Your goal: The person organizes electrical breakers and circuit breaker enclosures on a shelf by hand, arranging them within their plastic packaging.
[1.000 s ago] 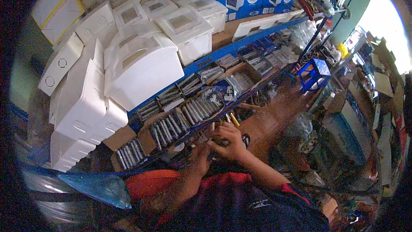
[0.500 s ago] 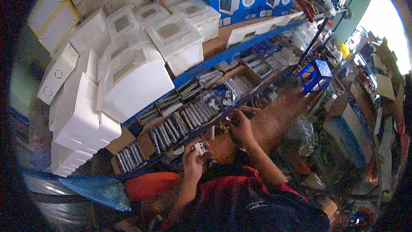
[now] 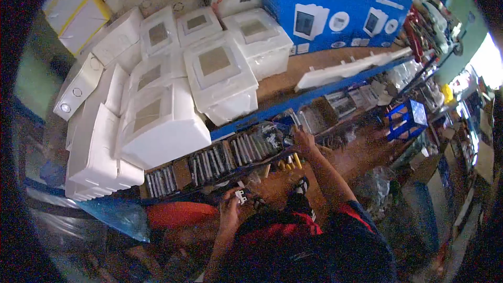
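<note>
My left hand [image 3: 229, 210] is closed around a small white plastic piece with notches [image 3: 241, 196], held low in front of the shelf. My right hand [image 3: 304, 140] reaches into the lower shelf, its fingers drawn together at a pale, thin item [image 3: 295, 118] beside an open cardboard box [image 3: 326, 110]. I cannot tell whether that item is in its grip. Left of this hand, small black-and-white parts [image 3: 271, 137] lie in clear plastic. A row of thin packaged pieces [image 3: 209, 163] stands on edge farther left.
White enclosure boxes [image 3: 167, 120] are stacked on the upper shelf, above its blue edge [image 3: 246, 121]. A large blue printed carton [image 3: 335, 15] stands behind. On the floor are a blue plastic stool [image 3: 406, 120] and yellow items [image 3: 290, 162]. A red object [image 3: 181, 216] lies at the lower left.
My right hand has moved up and forward to the lower shelf. My left hand has dropped slightly, still holding the white piece. The camera view has shifted, and a foot and yellow items now show below.
</note>
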A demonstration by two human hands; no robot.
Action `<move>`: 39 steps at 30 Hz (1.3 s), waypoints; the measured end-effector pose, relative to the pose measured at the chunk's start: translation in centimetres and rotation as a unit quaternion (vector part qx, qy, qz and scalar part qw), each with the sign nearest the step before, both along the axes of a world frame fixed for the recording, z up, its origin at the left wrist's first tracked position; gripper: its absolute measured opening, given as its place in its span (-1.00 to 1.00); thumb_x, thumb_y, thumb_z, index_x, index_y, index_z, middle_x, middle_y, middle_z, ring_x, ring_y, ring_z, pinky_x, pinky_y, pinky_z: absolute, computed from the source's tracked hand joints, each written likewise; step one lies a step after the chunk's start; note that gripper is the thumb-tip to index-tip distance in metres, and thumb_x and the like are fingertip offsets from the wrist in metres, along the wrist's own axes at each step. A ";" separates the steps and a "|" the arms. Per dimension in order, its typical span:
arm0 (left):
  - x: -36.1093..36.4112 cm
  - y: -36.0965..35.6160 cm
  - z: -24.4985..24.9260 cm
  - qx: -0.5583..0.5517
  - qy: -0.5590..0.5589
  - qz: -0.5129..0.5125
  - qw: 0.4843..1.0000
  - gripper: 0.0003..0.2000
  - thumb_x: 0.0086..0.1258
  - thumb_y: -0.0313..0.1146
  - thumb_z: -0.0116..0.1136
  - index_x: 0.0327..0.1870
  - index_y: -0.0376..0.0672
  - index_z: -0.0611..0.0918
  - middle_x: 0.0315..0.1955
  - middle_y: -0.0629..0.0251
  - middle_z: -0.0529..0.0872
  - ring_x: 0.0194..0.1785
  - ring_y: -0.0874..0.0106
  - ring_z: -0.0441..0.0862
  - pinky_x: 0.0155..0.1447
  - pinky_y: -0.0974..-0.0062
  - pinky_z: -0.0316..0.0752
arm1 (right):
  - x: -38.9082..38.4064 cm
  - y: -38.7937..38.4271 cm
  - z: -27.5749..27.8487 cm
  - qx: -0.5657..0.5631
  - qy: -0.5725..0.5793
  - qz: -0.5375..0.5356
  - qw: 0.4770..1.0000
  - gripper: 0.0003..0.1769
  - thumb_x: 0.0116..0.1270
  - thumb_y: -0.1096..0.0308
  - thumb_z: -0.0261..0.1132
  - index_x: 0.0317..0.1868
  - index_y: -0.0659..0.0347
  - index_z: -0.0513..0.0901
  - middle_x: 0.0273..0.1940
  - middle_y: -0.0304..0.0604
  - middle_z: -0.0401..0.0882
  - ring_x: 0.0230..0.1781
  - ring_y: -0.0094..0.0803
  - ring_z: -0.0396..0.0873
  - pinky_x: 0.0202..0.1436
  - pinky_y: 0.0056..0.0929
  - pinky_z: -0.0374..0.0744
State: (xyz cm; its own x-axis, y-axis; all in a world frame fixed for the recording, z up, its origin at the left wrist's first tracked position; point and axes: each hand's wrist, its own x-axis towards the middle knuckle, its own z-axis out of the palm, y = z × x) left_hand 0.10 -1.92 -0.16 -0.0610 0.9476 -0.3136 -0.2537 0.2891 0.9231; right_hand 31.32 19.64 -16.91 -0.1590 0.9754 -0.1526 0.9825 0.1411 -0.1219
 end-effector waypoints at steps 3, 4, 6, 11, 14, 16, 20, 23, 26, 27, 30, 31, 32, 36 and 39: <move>0.1 0.1 -1.1 -0.019 -0.015 0.047 0.999 -0.74 0.38 -0.41 -0.15 0.02 -0.22 0.50 -0.23 0.16 0.63 -0.20 0.34 0.63 -0.17 0.40 0.60 | 0.3 0.0 -0.9 -0.022 0.055 -0.039 0.998 -0.01 0.04 0.12 0.34 0.43 0.03 -0.01 0.25 0.11 0.27 -0.27 0.01 0.62 -0.28 -0.13 0.61; 0.3 0.4 -0.9 -0.037 -0.031 0.062 0.997 -0.74 0.38 -0.42 -0.14 0.03 -0.21 0.49 -0.22 0.15 0.63 -0.20 0.34 0.63 -0.16 0.39 0.60 | 0.2 -0.5 -0.2 -0.014 0.072 -0.044 0.996 -0.09 0.09 0.20 0.30 0.42 0.06 0.02 0.25 0.09 0.28 -0.31 0.01 0.61 -0.29 -0.12 0.60; 0.5 0.6 -1.4 -0.049 -0.046 0.075 0.995 -0.73 0.38 -0.42 -0.12 0.05 -0.20 0.49 -0.19 0.13 0.63 -0.18 0.33 0.63 -0.16 0.37 0.61 | 0.7 -1.8 2.2 -0.032 0.131 -0.072 0.988 -0.05 0.04 0.19 0.36 0.41 0.06 0.04 0.23 0.12 0.29 -0.25 0.05 0.60 -0.26 -0.10 0.60; -0.6 2.6 -0.4 -0.004 -0.132 0.059 0.989 -0.71 0.37 -0.41 -0.04 0.10 -0.20 0.47 -0.10 0.10 0.63 -0.10 0.30 0.63 -0.14 0.32 0.64 | -0.8 -7.4 7.3 0.093 0.452 -0.084 0.883 0.03 -0.12 0.19 0.51 0.34 0.15 0.12 0.21 0.08 0.32 0.03 -0.05 0.50 0.00 -0.18 0.53; -1.0 4.7 2.9 0.044 -0.157 0.049 0.985 -0.69 0.36 -0.39 0.01 0.12 -0.19 0.47 -0.08 0.09 0.63 -0.05 0.27 0.62 -0.05 0.29 0.60 | -5.5 -11.0 8.5 0.104 0.585 -0.103 0.798 0.04 -0.19 0.33 0.57 0.32 0.20 0.16 0.18 -0.04 0.33 0.17 -0.25 0.35 0.17 -0.32 0.40; -0.2 6.2 6.2 0.113 -0.084 0.043 0.989 -0.68 0.36 -0.37 0.01 0.12 -0.20 0.47 -0.09 0.15 0.63 -0.06 0.33 0.61 0.01 0.34 0.53 | -7.8 -12.9 9.8 0.132 0.545 -0.083 0.824 0.04 -0.18 0.32 0.56 0.32 0.25 0.18 0.21 -0.03 0.30 0.25 -0.24 0.28 0.25 -0.33 0.34; -2.4 7.9 7.8 0.157 0.097 -0.004 0.983 -0.65 0.37 -0.33 0.00 0.14 -0.22 0.47 -0.15 0.29 0.63 -0.15 0.48 0.57 0.01 0.47 0.41 | -11.7 -15.2 13.3 0.082 0.580 -0.091 0.806 0.01 -0.16 0.35 0.54 0.33 0.23 0.18 0.19 -0.03 0.32 0.23 -0.22 0.32 0.23 -0.32 0.38; -2.5 8.7 10.7 0.210 0.175 -0.113 0.955 -0.68 0.39 -0.31 -0.03 0.13 -0.17 0.49 -0.25 0.41 0.58 -0.23 0.60 0.45 -0.14 0.58 0.35 | -12.1 -16.1 14.6 0.056 0.576 -0.095 0.810 -0.01 -0.15 0.36 0.53 0.32 0.19 0.20 0.17 -0.03 0.35 0.20 -0.19 0.37 0.21 -0.29 0.41; -2.9 8.6 12.1 0.208 0.241 -0.183 0.930 -0.68 0.40 -0.35 -0.02 0.15 -0.12 0.49 -0.24 0.42 0.55 -0.21 0.63 0.43 -0.12 0.62 0.35 | -11.9 -17.0 15.1 0.130 0.492 -0.050 0.860 -0.04 -0.14 0.34 0.53 0.30 0.17 0.22 0.18 0.00 0.37 0.20 -0.11 0.37 0.21 -0.24 0.41; -3.3 8.6 12.4 0.220 0.268 -0.207 0.915 -0.68 0.40 -0.36 -0.02 0.16 -0.12 0.48 -0.22 0.43 0.55 -0.21 0.63 0.43 -0.11 0.62 0.36 | -11.9 -17.3 15.1 0.131 0.481 -0.053 0.865 -0.04 -0.14 0.33 0.54 0.30 0.17 0.22 0.19 0.00 0.36 0.21 -0.09 0.36 0.22 -0.23 0.41; -4.2 8.1 12.8 0.233 0.273 -0.226 0.906 -0.69 0.40 -0.35 0.01 0.15 -0.15 0.48 -0.18 0.41 0.56 -0.19 0.62 0.46 -0.10 0.62 0.38 | -12.2 -17.9 15.3 0.137 0.459 -0.065 0.875 -0.04 -0.15 0.31 0.54 0.30 0.16 0.23 0.21 0.01 0.34 0.23 -0.06 0.34 0.23 -0.21 0.40; -4.5 8.1 12.9 0.232 0.262 -0.224 0.910 -0.69 0.40 -0.35 0.03 0.14 -0.16 0.49 -0.17 0.40 0.57 -0.19 0.62 0.47 -0.11 0.62 0.39 | -12.4 -18.2 15.6 0.140 0.457 -0.070 0.875 -0.04 -0.15 0.31 0.54 0.30 0.16 0.24 0.21 0.00 0.34 0.23 -0.06 0.34 0.23 -0.22 0.40; -4.7 8.1 12.8 0.247 0.263 -0.220 0.906 -0.69 0.39 -0.33 0.05 0.13 -0.17 0.50 -0.16 0.39 0.58 -0.18 0.61 0.48 -0.10 0.60 0.40 | -12.6 -18.5 15.7 0.142 0.455 -0.074 0.876 -0.04 -0.15 0.31 0.54 0.30 0.16 0.24 0.22 0.00 0.34 0.24 -0.07 0.33 0.23 -0.22 0.40; -6.1 8.3 11.9 0.256 0.277 -0.214 0.901 -0.69 0.34 -0.27 0.15 0.05 -0.19 0.55 -0.17 0.33 0.63 -0.16 0.58 0.55 -0.11 0.55 0.45 | -13.3 -19.1 15.8 0.152 0.466 -0.079 0.868 -0.04 -0.14 0.28 0.54 0.30 0.16 0.24 0.22 -0.01 0.33 0.23 -0.08 0.34 0.22 -0.24 0.41; -6.3 8.0 12.4 0.237 0.336 -0.209 0.887 -0.72 0.28 -0.27 0.23 -0.05 -0.19 0.60 -0.26 0.32 0.66 -0.20 0.56 0.59 -0.12 0.53 0.47 | -13.6 -19.4 15.5 0.139 0.458 -0.087 0.874 -0.05 -0.13 0.26 0.53 0.30 0.13 0.24 0.22 -0.02 0.33 0.23 -0.07 0.34 0.21 -0.24 0.42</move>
State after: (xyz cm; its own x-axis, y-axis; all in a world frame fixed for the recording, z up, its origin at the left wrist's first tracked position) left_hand -6.16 6.04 12.27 0.3053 0.9470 0.1003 0.4375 -0.2330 0.8685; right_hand 17.72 0.24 -1.45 0.0646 0.9762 0.2070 0.5009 0.1477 -0.8528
